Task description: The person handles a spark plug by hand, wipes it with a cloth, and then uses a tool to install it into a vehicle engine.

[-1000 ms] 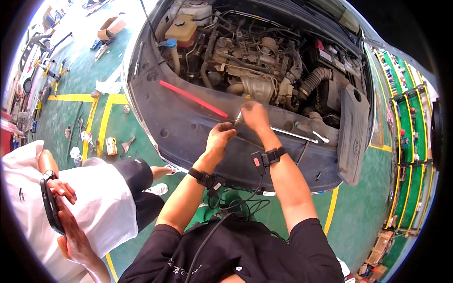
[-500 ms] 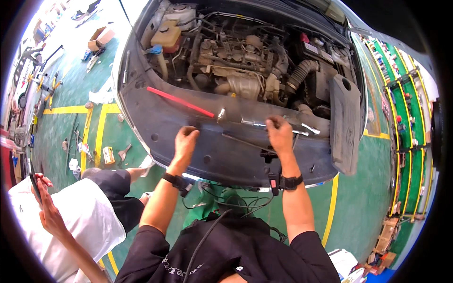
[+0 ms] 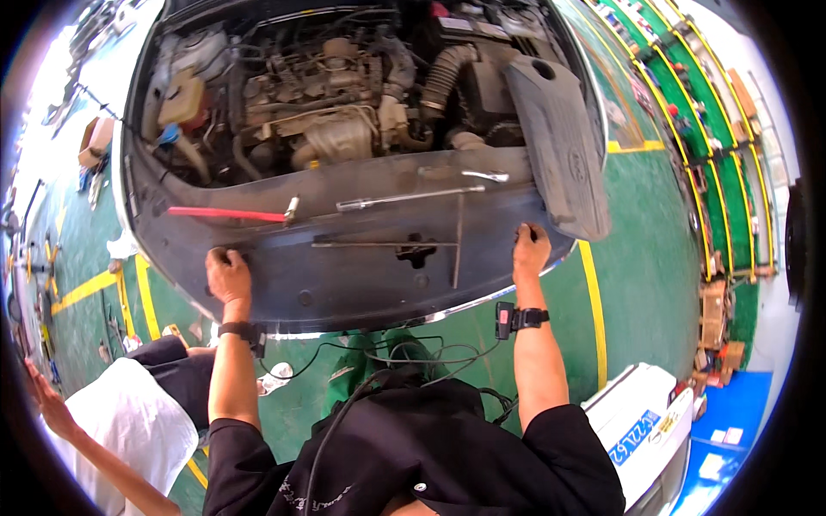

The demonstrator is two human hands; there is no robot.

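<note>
My left hand [image 3: 228, 277], fingers curled, rests at the left of a black plastic front panel [image 3: 361, 288] of a car. At the panel's right end is my right hand [image 3: 532, 252], fingers curled in toward the thumb, beside a grey-black engine cover [image 3: 564, 163]. Whatever either hand might hold is hidden. Between them lie a T-handle wrench [image 3: 370, 245], a long chrome extension bar [image 3: 411, 198], a short chrome tool [image 3: 487, 176] and a red-handled ratchet [image 3: 232, 213] with a socket-like head. Both wrists wear black straps with small devices.
Beyond the panel is the open engine bay with an engine [image 3: 335, 103], ribbed hose [image 3: 447, 77] and yellowish reservoir [image 3: 182, 99]. Another person in a white shirt [image 3: 129, 421] is low at my left. Cables [image 3: 404, 351] hang before me. A white car part [image 3: 641, 421] stands behind right.
My hands have moved apart, the left to the left side and the right to the right end of the panel. My view has shifted; the tools stay on the panel.
</note>
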